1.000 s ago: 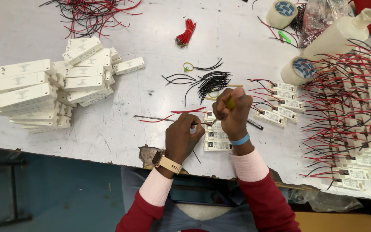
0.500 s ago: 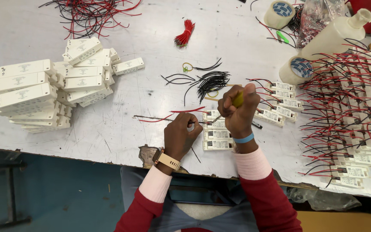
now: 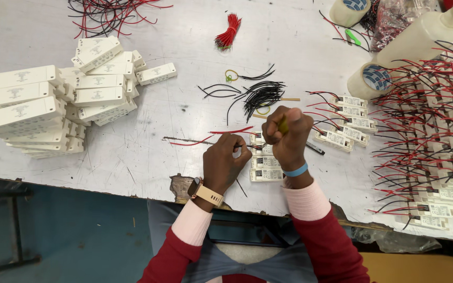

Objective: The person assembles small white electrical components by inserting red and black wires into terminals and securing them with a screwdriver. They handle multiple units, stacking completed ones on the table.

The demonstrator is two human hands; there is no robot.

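Right hand (image 3: 288,137) clenched around a screwdriver (image 3: 283,124) above small white boxes (image 3: 266,162); left hand (image 3: 227,162) pinches a red wire (image 3: 221,133), near the tabletop's (image 3: 184,115) front edge.

Scuffed white worktable (image 3: 195,31) with chipped front edge, above blue floor (image 3: 79,236).

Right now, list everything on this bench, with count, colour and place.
Closed white cases: a stacked heap, white, left.
Small open white modules: a few, white, under the hands.
Wired modules: many, white with red and black leads, right.
Black wire bundle: one, centre.
Red wire bundle: one, top centre.
Loose wire tangle: red and black, top left.
Tape rolls: two, cream, top right.
Plastic bottle: one, cream, top right.
Left hand: pinches a wire end.
Right hand: grip closed on a yellow-handled tool.
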